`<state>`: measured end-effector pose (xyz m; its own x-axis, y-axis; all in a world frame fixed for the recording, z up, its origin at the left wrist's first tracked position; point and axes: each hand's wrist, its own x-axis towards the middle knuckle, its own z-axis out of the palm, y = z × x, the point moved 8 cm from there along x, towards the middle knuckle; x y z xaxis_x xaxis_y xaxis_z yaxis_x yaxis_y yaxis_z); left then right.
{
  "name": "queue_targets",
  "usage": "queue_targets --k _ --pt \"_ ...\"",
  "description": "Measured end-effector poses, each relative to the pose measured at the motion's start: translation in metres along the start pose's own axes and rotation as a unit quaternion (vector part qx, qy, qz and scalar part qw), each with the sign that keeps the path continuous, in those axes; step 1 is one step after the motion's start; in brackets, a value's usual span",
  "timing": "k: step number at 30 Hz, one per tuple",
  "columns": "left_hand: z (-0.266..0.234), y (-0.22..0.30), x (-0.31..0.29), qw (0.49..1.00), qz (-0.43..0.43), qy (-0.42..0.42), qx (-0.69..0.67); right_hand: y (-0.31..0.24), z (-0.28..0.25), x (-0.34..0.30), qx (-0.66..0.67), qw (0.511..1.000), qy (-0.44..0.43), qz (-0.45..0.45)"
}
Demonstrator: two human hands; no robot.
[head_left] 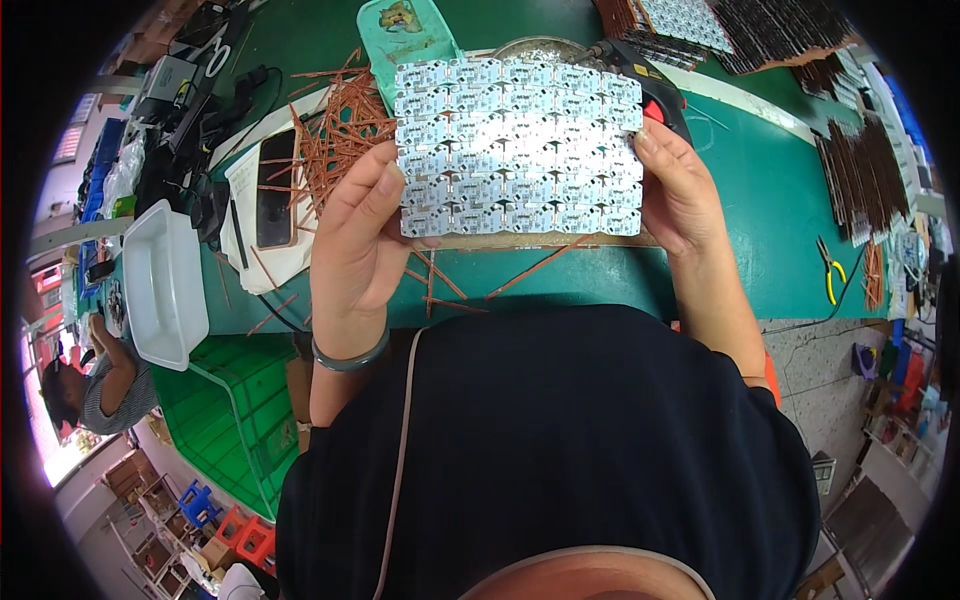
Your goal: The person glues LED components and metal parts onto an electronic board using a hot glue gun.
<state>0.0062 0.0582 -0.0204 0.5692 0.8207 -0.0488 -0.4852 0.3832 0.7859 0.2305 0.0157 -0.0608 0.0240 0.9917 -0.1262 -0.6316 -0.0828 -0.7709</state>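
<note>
Two hands: my left hand [358, 232] and right hand [680, 190] grasp the white rectangular circuit-board panel [518, 146] at nine and three o'clock; inspection step, I judge, steady grip needed next.

panel [520, 150]: silvery white, gridded into rows of small repeating squares with dark specks
bench [760, 200]: deep green, plain
strips [335, 135], left of panel: coppery brown, thin, scattered
tray [405, 35], above panel's left corner: mint green, small picture on top
tub [165, 285], far left of panel: plain white
crate [225, 415], below tub: bright green
bangle [350, 358], below panel: grey-green
pliers [832, 272], right of panel: yellow handles
boards [865, 175], right of panel: dark brown stacks
</note>
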Motion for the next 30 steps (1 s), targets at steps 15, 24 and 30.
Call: queue_targets --k 15,24,30 --pt "-0.007 -0.007 0.004 0.999 -0.018 0.034 0.017 -0.006 0.010 -0.002 0.009 1.000 -0.016 -0.021" --pt "-0.008 -0.008 0.000 1.000 0.009 0.016 0.002 -0.005 0.008 -0.002 0.020 0.999 -0.006 -0.027" --pt "-0.004 -0.007 0.002 1.000 0.004 0.024 0.004 -0.009 0.013 -0.002 0.030 0.998 -0.041 -0.041"
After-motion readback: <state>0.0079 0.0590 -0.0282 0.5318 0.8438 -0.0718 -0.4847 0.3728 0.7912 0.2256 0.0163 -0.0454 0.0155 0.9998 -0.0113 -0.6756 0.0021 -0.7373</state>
